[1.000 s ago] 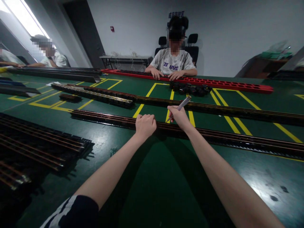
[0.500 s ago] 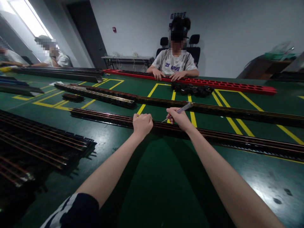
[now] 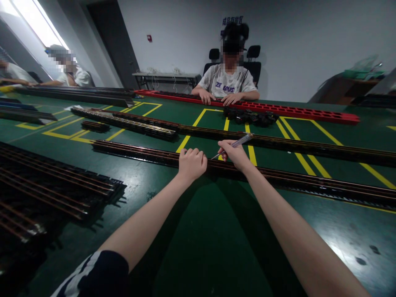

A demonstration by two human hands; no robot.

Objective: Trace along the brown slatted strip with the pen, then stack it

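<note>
A long black rail with copper-coloured strips (image 3: pixel 139 152) runs across the table in front of me. My left hand (image 3: pixel 192 164) is closed over it, fingers curled round the far side and partly hidden. Just to the right, my right hand (image 3: pixel 232 154) grips a slim screwdriver (image 3: pixel 243 140) with a see-through handle, held slanted like a pen. Its thin shaft points down and left, the tip at the rail's top beside my left hand. Whether the tip touches a strip is too small to tell.
Behind lies another long dark rail (image 3: pixel 278 143). Several copper-striped rails (image 3: pixel 62 177) lie at left. Across the green table (image 3: pixel 192 247), a co-worker (image 3: pixel 229 80) rests both hands at a red slotted tray (image 3: pixel 309 112), near small black parts (image 3: pixel 250 116). Two more people sit far left.
My left hand has slid a little to the right along the rail, closer to the screwdriver tip. The right hand and screwdriver have barely moved.
</note>
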